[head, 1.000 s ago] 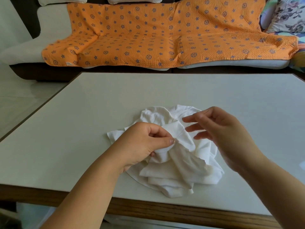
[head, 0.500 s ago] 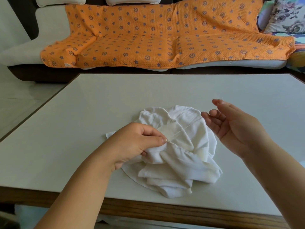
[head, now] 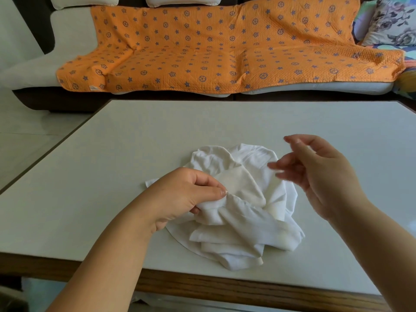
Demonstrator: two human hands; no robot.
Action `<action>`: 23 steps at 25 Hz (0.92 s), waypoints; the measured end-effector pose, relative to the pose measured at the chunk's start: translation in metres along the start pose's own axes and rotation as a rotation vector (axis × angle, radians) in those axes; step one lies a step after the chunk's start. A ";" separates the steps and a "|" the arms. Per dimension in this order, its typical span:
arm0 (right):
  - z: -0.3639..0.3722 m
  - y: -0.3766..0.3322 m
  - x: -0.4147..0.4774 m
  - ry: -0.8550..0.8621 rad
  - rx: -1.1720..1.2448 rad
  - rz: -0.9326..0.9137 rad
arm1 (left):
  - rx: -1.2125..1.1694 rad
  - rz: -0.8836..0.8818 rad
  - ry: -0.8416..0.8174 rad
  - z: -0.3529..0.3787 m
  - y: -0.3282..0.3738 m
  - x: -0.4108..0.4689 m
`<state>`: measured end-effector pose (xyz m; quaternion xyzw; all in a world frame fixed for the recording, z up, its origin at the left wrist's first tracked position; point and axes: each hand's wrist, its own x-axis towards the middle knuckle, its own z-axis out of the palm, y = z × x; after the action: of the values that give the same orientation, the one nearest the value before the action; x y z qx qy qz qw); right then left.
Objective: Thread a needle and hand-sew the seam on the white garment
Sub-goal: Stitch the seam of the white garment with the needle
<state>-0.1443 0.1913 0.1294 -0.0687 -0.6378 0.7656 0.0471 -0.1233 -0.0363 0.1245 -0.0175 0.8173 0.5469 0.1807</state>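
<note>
The left hand (head: 180,199) is pinching a fold of the crumpled white garment (head: 243,221) lying on the table (head: 112,154). The right hand (head: 319,176) is hovering over the garment's right side, its fingers (head: 286,164) blurred. An orange quilt (head: 213,48) is covering the sofa (head: 72,25) behind.

White garment (head: 238,212) crumpled on pale table (head: 112,154)

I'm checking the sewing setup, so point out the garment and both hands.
garment (head: 245,194), head view, middle fold.
left hand (head: 180,197), head view, back of hand.
right hand (head: 319,176), head view, its middle.
</note>
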 end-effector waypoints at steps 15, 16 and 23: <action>0.029 0.024 -0.043 -0.359 -0.515 0.086 | -0.090 0.025 -0.028 -0.001 -0.001 0.000; 0.030 0.024 -0.043 -0.380 -0.559 0.087 | -0.094 0.031 -0.029 -0.002 -0.001 -0.001; 0.026 0.016 -0.041 -0.447 -0.650 0.067 | -0.113 0.051 -0.064 -0.001 0.001 -0.003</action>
<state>-0.1081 0.1566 0.1202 0.0675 -0.8388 0.5212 -0.1420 -0.1209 -0.0374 0.1270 0.0107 0.7792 0.5968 0.1913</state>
